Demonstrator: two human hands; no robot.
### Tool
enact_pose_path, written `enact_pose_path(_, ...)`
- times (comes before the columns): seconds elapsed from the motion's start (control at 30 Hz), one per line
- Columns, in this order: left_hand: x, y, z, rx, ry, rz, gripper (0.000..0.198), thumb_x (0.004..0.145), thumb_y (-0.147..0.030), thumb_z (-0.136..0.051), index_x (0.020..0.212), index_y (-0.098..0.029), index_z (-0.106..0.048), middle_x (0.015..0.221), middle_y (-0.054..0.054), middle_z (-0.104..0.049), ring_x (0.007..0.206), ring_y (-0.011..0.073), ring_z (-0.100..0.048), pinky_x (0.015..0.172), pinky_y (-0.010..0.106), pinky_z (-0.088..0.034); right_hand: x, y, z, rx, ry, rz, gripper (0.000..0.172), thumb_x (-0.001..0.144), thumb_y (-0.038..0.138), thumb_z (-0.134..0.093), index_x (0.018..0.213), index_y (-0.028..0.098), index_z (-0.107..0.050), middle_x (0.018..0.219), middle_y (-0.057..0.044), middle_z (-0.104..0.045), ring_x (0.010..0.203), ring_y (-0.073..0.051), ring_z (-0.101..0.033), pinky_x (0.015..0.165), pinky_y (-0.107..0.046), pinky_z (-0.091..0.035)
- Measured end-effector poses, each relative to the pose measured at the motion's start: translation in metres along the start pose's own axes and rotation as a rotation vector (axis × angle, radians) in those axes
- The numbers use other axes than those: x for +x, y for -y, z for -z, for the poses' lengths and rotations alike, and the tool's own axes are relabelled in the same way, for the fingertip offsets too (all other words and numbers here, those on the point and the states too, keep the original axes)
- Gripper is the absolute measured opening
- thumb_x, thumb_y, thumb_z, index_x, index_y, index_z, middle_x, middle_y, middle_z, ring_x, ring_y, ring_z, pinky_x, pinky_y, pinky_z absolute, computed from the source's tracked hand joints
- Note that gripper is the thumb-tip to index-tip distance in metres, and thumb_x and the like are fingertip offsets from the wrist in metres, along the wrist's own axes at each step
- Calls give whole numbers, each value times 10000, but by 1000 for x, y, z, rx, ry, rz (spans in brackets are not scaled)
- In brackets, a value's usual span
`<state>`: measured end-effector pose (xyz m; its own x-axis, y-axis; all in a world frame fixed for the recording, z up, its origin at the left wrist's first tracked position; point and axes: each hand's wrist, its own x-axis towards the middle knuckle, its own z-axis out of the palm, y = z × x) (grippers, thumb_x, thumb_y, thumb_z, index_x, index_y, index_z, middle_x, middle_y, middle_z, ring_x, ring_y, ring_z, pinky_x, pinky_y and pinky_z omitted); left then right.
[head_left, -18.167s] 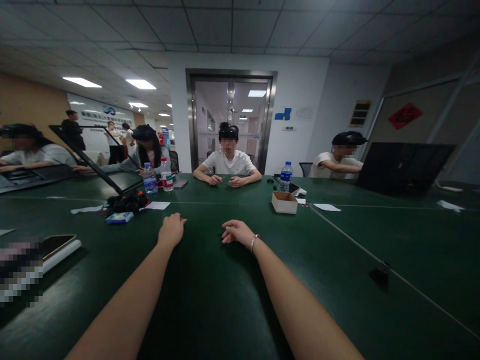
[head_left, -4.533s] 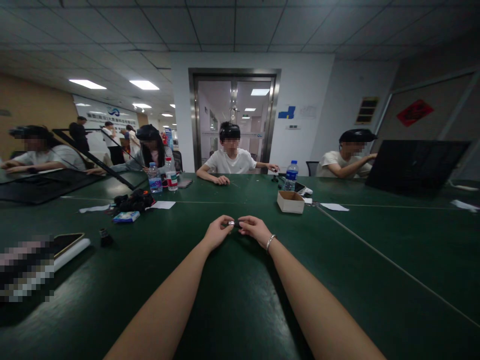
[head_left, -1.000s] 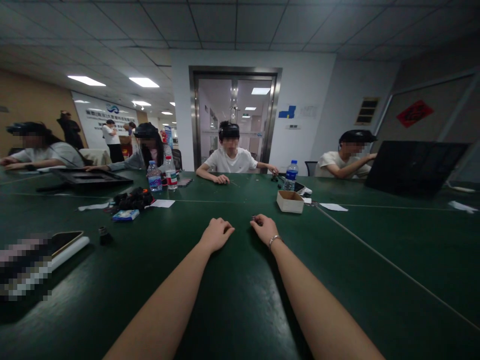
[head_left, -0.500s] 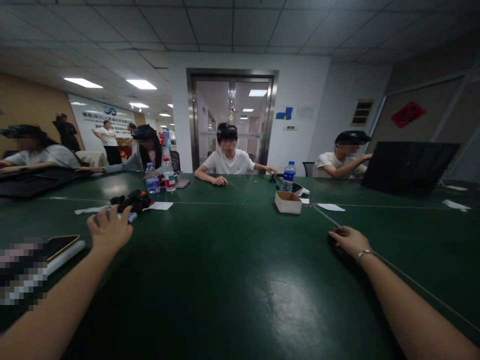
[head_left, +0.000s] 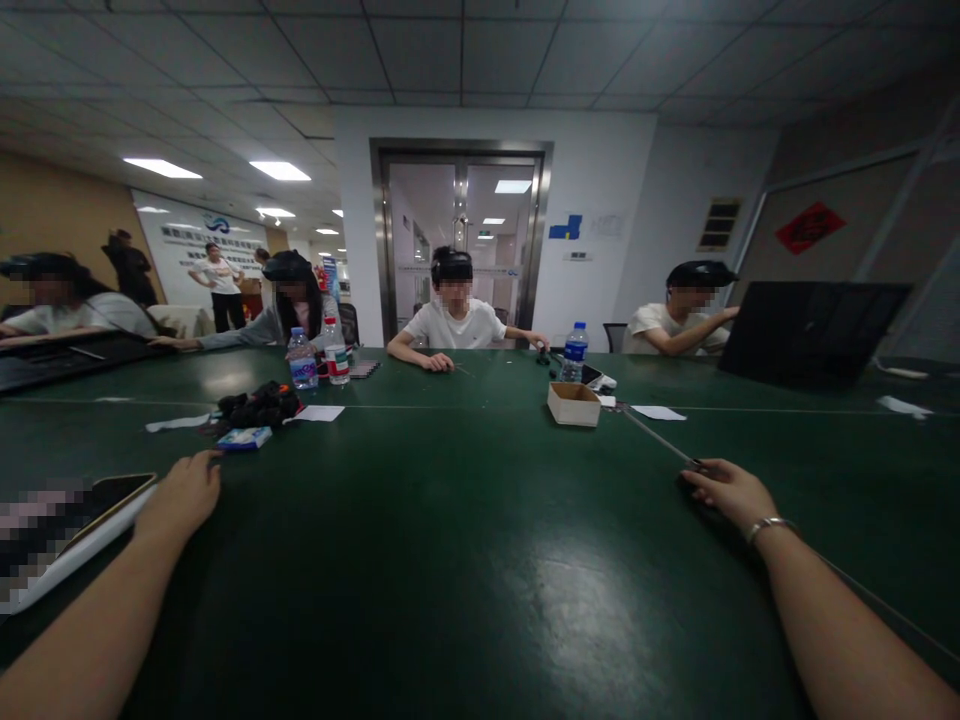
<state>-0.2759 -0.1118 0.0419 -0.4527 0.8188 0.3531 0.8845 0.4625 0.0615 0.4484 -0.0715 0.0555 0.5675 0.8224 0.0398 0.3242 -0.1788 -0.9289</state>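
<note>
My left hand (head_left: 184, 492) rests low over the green table (head_left: 465, 540), empty, its fingers reaching forward. Just beyond its fingertips lies a small blue and white packet (head_left: 245, 439), in front of a heap of black items (head_left: 259, 405) with some red on them. To the right, the thumb and fingers of my right hand (head_left: 731, 492) are pinched together. A small dark bit shows at their tips, too small to name. A thin pale line (head_left: 660, 437), either a cord or a table seam, runs from the fingertips toward a small open cardboard box (head_left: 574, 408).
A phone (head_left: 124, 492) lies on a white object beside my left wrist. Water bottles (head_left: 302, 360) stand farther back, another (head_left: 575, 352) behind the box. Paper slips (head_left: 658, 412) lie about. A black laptop (head_left: 814, 330) stands at right. Several people in headsets sit across the table.
My left hand has come back toward me and down, away from the black heap, uncovering the blue and white packet. My right hand has shifted slightly right and nearer, still pinched.
</note>
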Motion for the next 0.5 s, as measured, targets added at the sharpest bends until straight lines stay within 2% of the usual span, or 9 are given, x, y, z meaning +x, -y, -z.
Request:
enact_pose_path(0.1, 1, 4, -1, -127, 26, 5, 473, 881, -309, -110, 1224, -120, -375, 1116, 161, -546, 1072, 240, -484, 857, 332, -392, -6, 3, 4, -7, -42, 3, 225, 591, 157, -681, 755, 180, -528, 802, -147, -651, 478, -120, -564, 443, -231, -441)
enact_pose_path(0.23, -1, 4, 3, -249, -8, 98, 551, 828, -442, -310, 1254, -94, -345, 1107, 191, -495, 1096, 312, -453, 860, 381, -405, -10, 5, 6, -75, -94, -10, 281, 561, 189, -700, 770, 166, -514, 733, -68, -638, 516, -143, -589, 462, -234, -453)
enact_pose_path(0.5, 5, 9, 0, -346, -3, 176, 577, 766, -472, -440, 1198, -91, -402, 1112, 172, -503, 1130, 333, -425, 907, 432, -391, -13, 9, 8, -207, -148, -35, 283, 552, 262, -714, 723, 160, -513, 665, -62, -641, 548, -172, -606, 494, -254, -448)
